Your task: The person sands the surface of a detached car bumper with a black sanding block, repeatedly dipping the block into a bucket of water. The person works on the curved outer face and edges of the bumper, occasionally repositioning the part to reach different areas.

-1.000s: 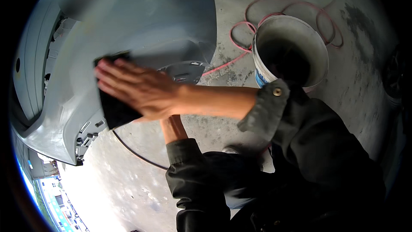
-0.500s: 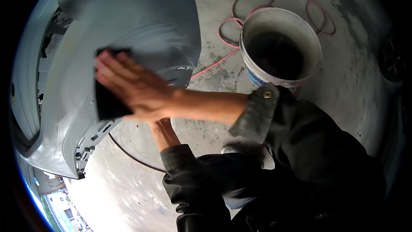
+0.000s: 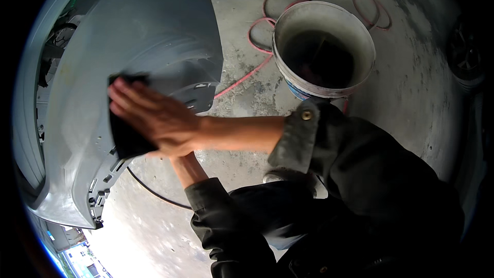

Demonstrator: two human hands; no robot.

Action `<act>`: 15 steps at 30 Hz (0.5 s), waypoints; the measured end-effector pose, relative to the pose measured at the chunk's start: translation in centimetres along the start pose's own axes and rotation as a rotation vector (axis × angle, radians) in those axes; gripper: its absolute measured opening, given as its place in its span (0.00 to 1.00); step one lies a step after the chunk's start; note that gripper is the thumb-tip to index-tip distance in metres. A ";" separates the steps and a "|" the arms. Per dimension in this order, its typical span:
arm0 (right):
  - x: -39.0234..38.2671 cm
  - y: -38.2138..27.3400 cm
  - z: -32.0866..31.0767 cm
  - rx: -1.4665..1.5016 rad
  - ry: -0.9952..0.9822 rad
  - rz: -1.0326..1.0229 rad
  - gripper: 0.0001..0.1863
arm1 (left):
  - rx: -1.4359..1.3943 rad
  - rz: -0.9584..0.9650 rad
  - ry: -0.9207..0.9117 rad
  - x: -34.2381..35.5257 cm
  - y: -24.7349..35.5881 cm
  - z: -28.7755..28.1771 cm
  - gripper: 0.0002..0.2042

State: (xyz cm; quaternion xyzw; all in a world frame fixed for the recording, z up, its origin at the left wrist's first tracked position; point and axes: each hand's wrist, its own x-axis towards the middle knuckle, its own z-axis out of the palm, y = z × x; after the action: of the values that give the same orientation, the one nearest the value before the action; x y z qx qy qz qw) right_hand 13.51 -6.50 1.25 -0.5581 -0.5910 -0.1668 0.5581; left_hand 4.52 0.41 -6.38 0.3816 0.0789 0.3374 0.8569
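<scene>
A black sanding sheet lies on a large grey car bumper at the left. My right hand is spread flat over the sheet and presses it to the panel, its fingers stretched toward the upper left and slightly blurred. My left hand is mostly hidden beneath the right one. Only its wrist shows, near the bumper's slotted lower edge, so its fingers cannot be seen.
A white bucket with dark contents stands on the concrete floor at the right. Behind it a red hose lies in loops. A black cable curves under the bumper, and a wheel stands far right.
My right hand and the sheet have slid slightly down and right along the bumper. The whole view has shifted a little. A dark blur at the upper left is gone.
</scene>
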 end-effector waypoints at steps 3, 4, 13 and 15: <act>0.7 -0.5 2.0 -0.014 -0.083 -0.098 0.49 | 0.125 -0.015 0.021 -2.6 1.0 0.5 0.32; 0.3 0.9 1.6 -0.078 -0.139 -0.144 0.49 | 0.309 -0.006 0.232 -2.6 1.5 1.1 0.31; 2.1 2.2 0.3 -0.816 -0.317 -0.448 0.38 | 0.278 0.194 0.187 1.3 -0.5 0.8 0.25; 5.1 -1.6 3.5 -0.764 -0.294 -0.595 0.31 | 0.244 0.194 0.022 0.8 -1.0 -3.9 0.23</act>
State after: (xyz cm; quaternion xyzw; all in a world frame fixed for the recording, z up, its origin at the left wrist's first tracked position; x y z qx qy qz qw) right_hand 11.79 -1.76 5.09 -0.5473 -0.6937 -0.4426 0.1529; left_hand 4.16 2.78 -9.71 0.4853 0.0914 0.4108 0.7664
